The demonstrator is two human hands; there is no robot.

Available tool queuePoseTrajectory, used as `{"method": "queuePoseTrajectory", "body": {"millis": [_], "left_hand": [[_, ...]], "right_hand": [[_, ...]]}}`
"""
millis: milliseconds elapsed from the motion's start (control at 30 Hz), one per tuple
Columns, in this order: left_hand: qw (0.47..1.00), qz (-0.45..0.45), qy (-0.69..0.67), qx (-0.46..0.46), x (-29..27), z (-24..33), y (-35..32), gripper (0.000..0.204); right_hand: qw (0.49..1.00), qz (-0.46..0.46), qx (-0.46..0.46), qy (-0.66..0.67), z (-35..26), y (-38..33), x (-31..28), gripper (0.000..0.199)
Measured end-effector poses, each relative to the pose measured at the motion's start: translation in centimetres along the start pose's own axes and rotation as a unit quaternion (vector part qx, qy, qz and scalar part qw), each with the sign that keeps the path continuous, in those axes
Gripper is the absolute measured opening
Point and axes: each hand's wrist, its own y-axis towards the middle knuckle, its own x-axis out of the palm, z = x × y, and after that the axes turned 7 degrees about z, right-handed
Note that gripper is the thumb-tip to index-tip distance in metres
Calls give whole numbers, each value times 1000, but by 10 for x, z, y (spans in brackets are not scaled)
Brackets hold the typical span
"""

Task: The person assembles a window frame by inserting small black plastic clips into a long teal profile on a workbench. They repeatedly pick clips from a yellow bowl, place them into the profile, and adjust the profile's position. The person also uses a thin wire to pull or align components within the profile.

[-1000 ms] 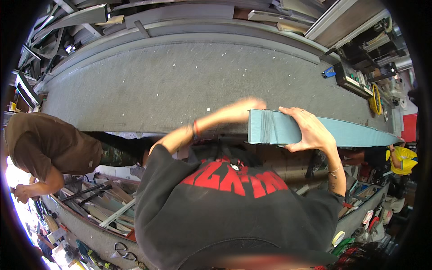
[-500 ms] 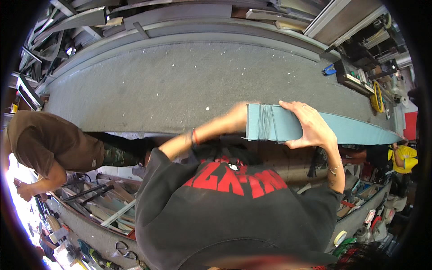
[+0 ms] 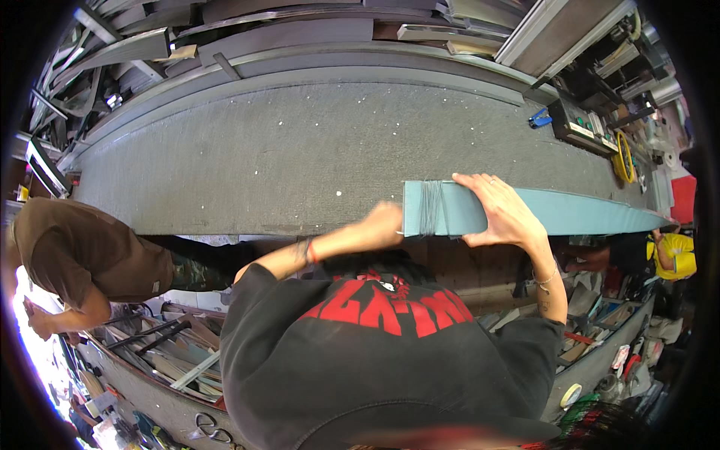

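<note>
A long blue-grey bar [image 3: 577, 213] lies along the near edge of the bench and runs off to the right. Thin dark cord [image 3: 430, 208] is wound several turns around it close to its left end. My right hand [image 3: 504, 213] clasps the bar just right of the windings, thumb on the near side and fingers over the far side. Beside the bar's left end is my left hand [image 3: 382, 224], its fingers curled into a fist and slightly blurred. Whatever that fist holds is too small or hidden to make out.
The grey carpeted bench top [image 3: 255, 150] stretches beyond my hands, metal profiles [image 3: 292, 26] stacked behind it. Blue-handled pliers [image 3: 540, 118] lie at its right. A person in brown [image 3: 90, 247] stands left; another in yellow [image 3: 675, 256] is at the far right, near the bar's end.
My left hand has moved from behind the bar's left end to its near left side. The right hand keeps its hold. The whole view has shifted slightly.
</note>
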Motion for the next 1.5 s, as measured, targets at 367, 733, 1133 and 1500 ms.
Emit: {"method": "queuePoseTrajectory", "body": {"millis": [367, 733, 1133, 1500], "left_hand": [[887, 200, -407, 87, -121, -23, 66, 28], [974, -49, -199, 97, 4, 24, -8, 16], [973, -23, -60, 224, -96, 23, 145, 18], [944, 55, -270, 182, -16, -24, 86, 35]], "right_hand": [[990, 64, -3, -124, 23, -8, 30, 90], [976, 188, 22, -110, 41, -21, 22, 94], [978, 195, -3, -78, 36, -45, 45, 92], [969, 223, -34, -104, 40, -48, 39, 90]]}}
